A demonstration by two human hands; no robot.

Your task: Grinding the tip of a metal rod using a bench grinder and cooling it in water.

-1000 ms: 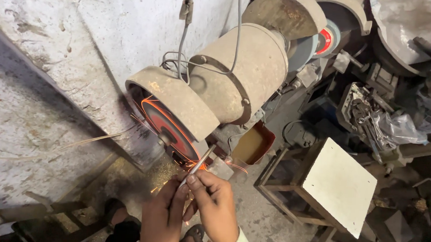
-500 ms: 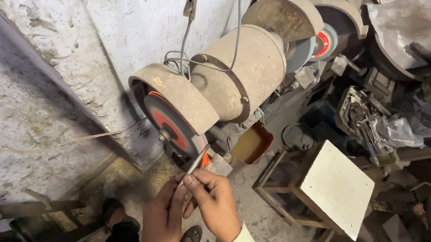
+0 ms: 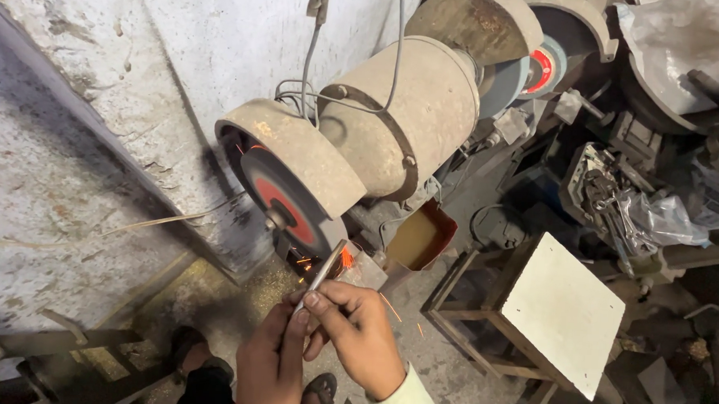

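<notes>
I see both hands, left hand (image 3: 270,364) and right hand (image 3: 358,335), clamped on a metal rod (image 3: 321,274). Its tip touches the grinding wheel (image 3: 283,203), throwing sparks (image 3: 345,258).

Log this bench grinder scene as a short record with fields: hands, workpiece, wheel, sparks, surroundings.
left hand: left hand pinches the near end of the metal rod with its fingers
right hand: right hand grips the same rod from the right side
workpiece: thin grey rod, tilted, far tip at the wheel's lower edge
wheel: grinding wheel, dark with a red centre, under a dusty guard
sparks: orange sparks at the contact point
surroundings: motor housing; white-topped stool to the right; orange tray beneath the motor
</notes>
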